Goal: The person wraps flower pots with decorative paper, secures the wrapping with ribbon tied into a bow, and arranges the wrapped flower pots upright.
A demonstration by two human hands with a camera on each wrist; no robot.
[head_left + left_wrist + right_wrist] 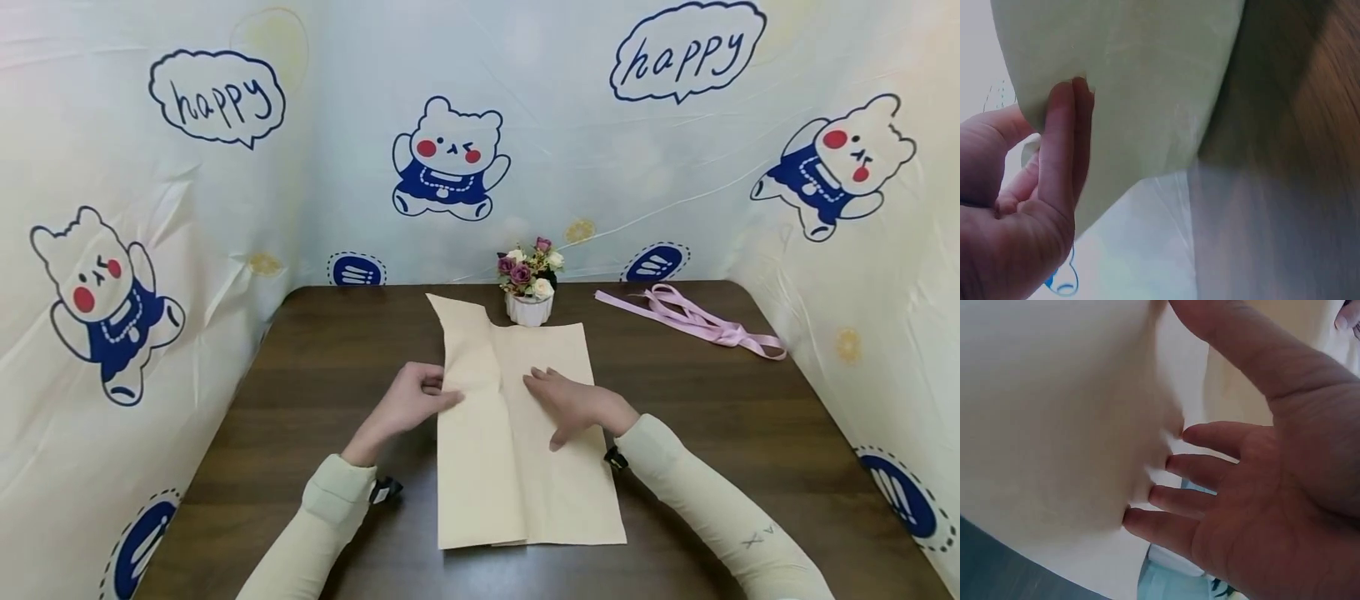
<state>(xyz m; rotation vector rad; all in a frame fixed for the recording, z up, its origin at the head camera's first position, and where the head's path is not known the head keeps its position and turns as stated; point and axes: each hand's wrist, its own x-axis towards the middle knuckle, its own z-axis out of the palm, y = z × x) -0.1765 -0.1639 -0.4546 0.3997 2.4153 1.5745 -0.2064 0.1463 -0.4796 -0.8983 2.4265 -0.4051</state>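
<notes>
A large beige sheet of paper (pixel 480 475) lies lengthwise in front of me, its left part folded over toward a crease near the middle. My left hand (pixel 411 402) pinches the folded left edge, thumb on top. In the left wrist view the paper (pixel 1147 75) stands raised between thumb and fingers (pixel 1059 137). My right hand (pixel 573 404) rests on the right part of the sheet with its fingers spread. Seen from the right wrist, its straight fingertips touch the paper (pixel 1054 437). At the top left a corner of the sheet sticks up.
A small white pot of artificial flowers (pixel 529 307) stands just behind the paper. A loose pink ribbon (pixel 697 321) lies at the back right of the dark wooden table (pixel 315 433). A printed cloth backdrop (pixel 570 158) surrounds the table on three sides.
</notes>
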